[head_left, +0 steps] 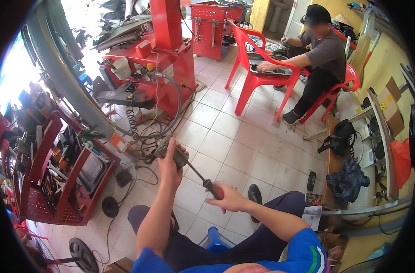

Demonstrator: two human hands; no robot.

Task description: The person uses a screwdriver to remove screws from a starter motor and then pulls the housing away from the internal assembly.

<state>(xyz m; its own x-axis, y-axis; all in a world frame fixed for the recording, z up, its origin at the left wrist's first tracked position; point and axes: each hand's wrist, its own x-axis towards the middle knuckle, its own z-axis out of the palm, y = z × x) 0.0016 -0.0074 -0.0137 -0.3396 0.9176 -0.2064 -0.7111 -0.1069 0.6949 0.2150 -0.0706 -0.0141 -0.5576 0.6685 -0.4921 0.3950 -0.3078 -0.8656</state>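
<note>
My left hand (170, 160) is closed around a grey metal mechanical part (180, 159), roughly cylindrical, held up in front of me above the floor. What kind of part it is I cannot make out. In my right hand (228, 197) is a screwdriver (197, 173) with a red and black handle and a long dark shaft. Its shaft points up and left, and the tip meets the part or lies just behind its edge. My fingers wrap the handle's end.
Left of me stands a red tool cart (57, 200) full of tools. A red machine (148, 77) with hoses is ahead. Another person (328, 54) sits at the far right by a red plastic chair (262, 75). Cables (137, 175) trail over the tiled floor. A blue stool (214, 239) is below me.
</note>
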